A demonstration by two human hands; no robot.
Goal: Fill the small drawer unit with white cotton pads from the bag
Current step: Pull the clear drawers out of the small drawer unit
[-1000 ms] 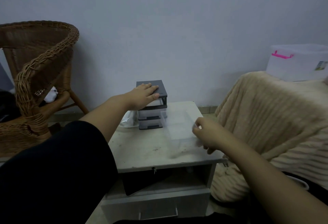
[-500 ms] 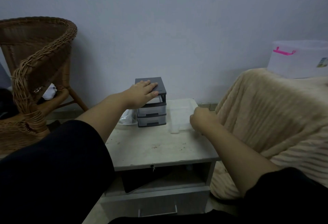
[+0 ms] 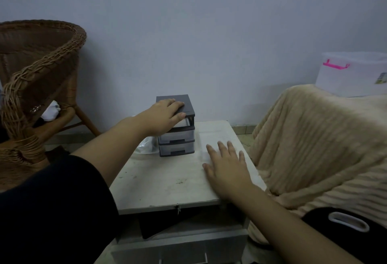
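Note:
The small dark grey drawer unit (image 3: 177, 138) stands at the back of the white bedside table (image 3: 159, 182). Its top slot is empty; two clear drawers sit below it. My left hand (image 3: 164, 116) rests flat on the unit's top, fingers straight. A clear drawer (image 3: 213, 132) lies on the table just right of the unit, faint against the white surface. Over the table, at that drawer's near edge, my right hand (image 3: 226, 168) has its fingers spread and holds nothing. A clear plastic bag (image 3: 146, 148) lies left of the unit, partly hidden by my left arm.
A wicker chair (image 3: 35, 87) stands on the left with a white object on its seat. A beige blanket (image 3: 318, 146) covers furniture against the table's right side, with a translucent box with a pink handle (image 3: 354, 75) on top. An open compartment and a drawer sit under the tabletop.
My right hand carried the clear drawer to the spot right of the unit, let go of it, and now lies open with spread fingers. My left hand stayed on the unit.

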